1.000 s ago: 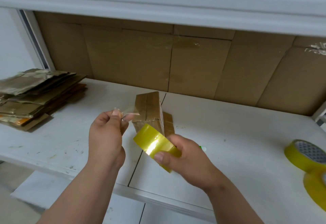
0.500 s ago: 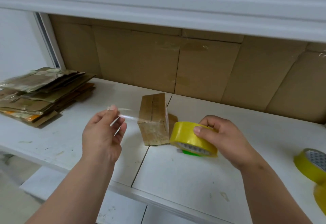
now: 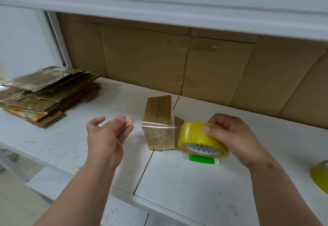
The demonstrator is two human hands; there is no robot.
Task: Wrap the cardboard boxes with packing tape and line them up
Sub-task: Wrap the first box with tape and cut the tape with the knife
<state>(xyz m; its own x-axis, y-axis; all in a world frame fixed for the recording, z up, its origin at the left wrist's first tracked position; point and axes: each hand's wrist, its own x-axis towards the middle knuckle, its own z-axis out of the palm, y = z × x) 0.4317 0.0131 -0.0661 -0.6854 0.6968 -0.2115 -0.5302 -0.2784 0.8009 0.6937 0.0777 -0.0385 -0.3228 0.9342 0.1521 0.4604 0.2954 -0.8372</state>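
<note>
A small brown cardboard box stands on the white table, partly wrapped in clear tape. My right hand grips a yellow roll of packing tape just right of the box. A clear strip of tape runs from the roll across the front of the box to my left hand. That hand holds the strip's end at its fingertips, left of the box.
A pile of flattened, taped cardboard lies at the far left. A green cutter lies under the roll. Another yellow tape roll sits at the right edge. Cardboard sheets line the back wall under a white shelf.
My hands moved apart, drawing the clear strip out longer. The roll went from in front of the box to its right side, and the view shifted left.
</note>
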